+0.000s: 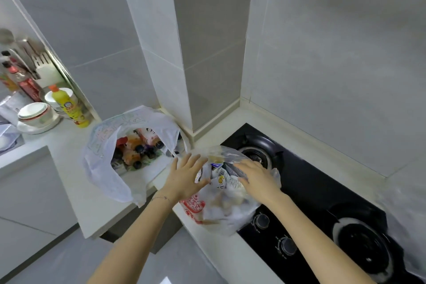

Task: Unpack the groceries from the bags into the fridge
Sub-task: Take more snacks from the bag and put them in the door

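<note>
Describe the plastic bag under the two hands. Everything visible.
The plastic bag is thin, translucent and crumpled, with red print low on its left side. Its open mouth shows pouches, one blue-labelled, one with a yellow fruit picture. It sits on the white counter, overlapping a corner of the black hob beside a knob. The left hand rests on its left side, fingers spread; the right hand lies flat on its right.

A: How many bags?
B: Two: a white bag [103, 145] and a clear bag [230, 212].
A: Hands?
B: Two: left hand [186, 175], right hand [258, 177].
A: On the hob [311, 187]?
B: Two burners: far burner [255, 154], near burner [366, 244]. Two knobs: upper knob [261, 220], lower knob [287, 246].
A: Yellow bottles?
B: One yellow bottle [71, 108].
</note>
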`<state>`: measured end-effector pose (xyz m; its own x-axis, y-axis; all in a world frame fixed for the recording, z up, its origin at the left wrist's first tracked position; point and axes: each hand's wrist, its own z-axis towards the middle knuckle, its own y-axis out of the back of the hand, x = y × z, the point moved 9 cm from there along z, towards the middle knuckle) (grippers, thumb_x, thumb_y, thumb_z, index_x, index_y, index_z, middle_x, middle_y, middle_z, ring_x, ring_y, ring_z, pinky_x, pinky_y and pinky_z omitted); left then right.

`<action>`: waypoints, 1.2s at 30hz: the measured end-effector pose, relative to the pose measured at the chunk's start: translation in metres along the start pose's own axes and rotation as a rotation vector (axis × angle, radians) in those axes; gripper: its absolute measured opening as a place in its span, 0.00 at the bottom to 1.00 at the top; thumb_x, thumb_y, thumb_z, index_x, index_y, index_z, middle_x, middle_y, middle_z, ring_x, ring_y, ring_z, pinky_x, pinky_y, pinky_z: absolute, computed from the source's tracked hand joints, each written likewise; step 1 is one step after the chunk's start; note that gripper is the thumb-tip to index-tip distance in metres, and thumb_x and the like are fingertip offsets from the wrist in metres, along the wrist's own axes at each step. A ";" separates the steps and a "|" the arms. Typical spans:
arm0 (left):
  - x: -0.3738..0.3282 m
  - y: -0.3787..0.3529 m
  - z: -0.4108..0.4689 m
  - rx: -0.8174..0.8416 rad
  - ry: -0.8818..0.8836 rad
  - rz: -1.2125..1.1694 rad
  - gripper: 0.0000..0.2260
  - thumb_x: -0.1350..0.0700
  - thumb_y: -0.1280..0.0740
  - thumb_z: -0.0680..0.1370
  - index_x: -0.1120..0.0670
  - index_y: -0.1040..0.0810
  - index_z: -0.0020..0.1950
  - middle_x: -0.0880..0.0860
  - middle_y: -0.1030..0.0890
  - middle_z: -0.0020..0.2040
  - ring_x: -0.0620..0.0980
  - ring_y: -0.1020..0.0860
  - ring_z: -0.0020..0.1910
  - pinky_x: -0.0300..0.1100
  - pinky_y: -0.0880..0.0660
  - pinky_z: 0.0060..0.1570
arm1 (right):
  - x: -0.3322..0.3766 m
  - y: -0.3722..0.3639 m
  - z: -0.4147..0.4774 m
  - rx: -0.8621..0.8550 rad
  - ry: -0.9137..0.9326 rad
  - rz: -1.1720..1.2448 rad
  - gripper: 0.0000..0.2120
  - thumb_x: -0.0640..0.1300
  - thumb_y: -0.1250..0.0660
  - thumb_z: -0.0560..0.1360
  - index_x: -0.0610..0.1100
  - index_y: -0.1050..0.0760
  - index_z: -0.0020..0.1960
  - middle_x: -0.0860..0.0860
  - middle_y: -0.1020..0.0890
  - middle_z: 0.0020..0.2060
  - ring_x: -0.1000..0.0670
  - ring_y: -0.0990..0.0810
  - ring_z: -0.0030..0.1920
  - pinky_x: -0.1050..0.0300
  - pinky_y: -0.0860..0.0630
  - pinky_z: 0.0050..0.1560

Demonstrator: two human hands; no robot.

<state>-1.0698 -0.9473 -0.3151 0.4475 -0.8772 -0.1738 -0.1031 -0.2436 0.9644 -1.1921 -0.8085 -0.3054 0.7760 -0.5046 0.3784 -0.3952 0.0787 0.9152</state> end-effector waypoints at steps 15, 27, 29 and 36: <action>0.031 -0.075 0.101 0.162 -0.196 0.018 0.42 0.34 0.65 0.68 0.49 0.47 0.80 0.48 0.48 0.80 0.49 0.55 0.79 0.44 0.72 0.69 | -0.031 -0.069 0.101 0.147 -0.011 -0.021 0.27 0.48 0.37 0.78 0.52 0.39 0.75 0.53 0.38 0.74 0.49 0.42 0.75 0.54 0.50 0.75; 0.061 -0.092 0.140 0.206 -0.096 0.090 0.57 0.28 0.85 0.56 0.49 0.56 0.80 0.50 0.57 0.80 0.52 0.63 0.78 0.52 0.68 0.72 | -0.036 -0.091 0.139 0.108 -0.144 0.005 0.30 0.54 0.37 0.78 0.50 0.43 0.76 0.47 0.51 0.77 0.45 0.59 0.77 0.50 0.59 0.76; 0.065 -0.094 0.144 0.209 -0.074 0.085 0.59 0.27 0.84 0.54 0.50 0.57 0.80 0.49 0.58 0.80 0.51 0.63 0.78 0.54 0.65 0.73 | -0.035 -0.094 0.142 0.117 -0.152 -0.017 0.31 0.57 0.38 0.78 0.49 0.44 0.77 0.47 0.53 0.78 0.45 0.60 0.77 0.50 0.60 0.76; 0.077 -0.098 0.155 0.279 -0.005 0.043 0.50 0.22 0.67 0.65 0.50 0.57 0.80 0.49 0.57 0.80 0.51 0.62 0.78 0.54 0.63 0.74 | -0.030 -0.093 0.155 0.114 -0.158 -0.001 0.36 0.60 0.34 0.74 0.47 0.39 0.75 0.48 0.46 0.76 0.47 0.53 0.77 0.52 0.56 0.76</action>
<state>-1.1634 -1.0553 -0.4537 0.4329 -0.8913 -0.1352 -0.3629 -0.3096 0.8789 -1.2551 -0.9343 -0.4232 0.6929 -0.6343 0.3429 -0.4549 -0.0155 0.8904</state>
